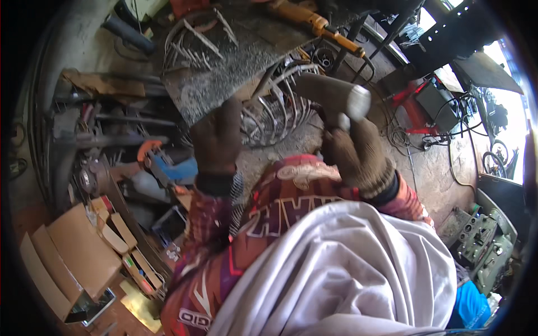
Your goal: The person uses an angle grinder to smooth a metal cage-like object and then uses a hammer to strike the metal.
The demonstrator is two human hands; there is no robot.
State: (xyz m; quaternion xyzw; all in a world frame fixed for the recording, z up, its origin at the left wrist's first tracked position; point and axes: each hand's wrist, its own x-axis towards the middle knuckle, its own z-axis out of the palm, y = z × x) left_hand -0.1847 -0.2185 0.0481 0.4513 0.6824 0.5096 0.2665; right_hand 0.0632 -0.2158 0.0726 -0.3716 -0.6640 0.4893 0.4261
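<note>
My right hand (pixel 358 154), in a brown knit glove, is closed round the handle of a hammer. The hammer's thick metal head (pixel 326 94) is raised above the floor, its round face toward the right. My left hand (pixel 217 137), in a dark glove, is up beside the near edge of a metal-topped workbench (pixel 196 92). Its fingers are dark and smeared, so what they hold, if anything, does not show. Between and beyond my hands is a round frame of curved metal bars (pixel 280 112), low by the bench.
On the bench lie an orange power tool (pixel 314 22) and more bent metal strips (pixel 199 42). Metal pieces and a blue tool (pixel 171 165) crowd the left, above cardboard boxes (pixel 84 246). At right are a red-and-black machine (pixel 428 106), cables and a grey machine (pixel 487 246).
</note>
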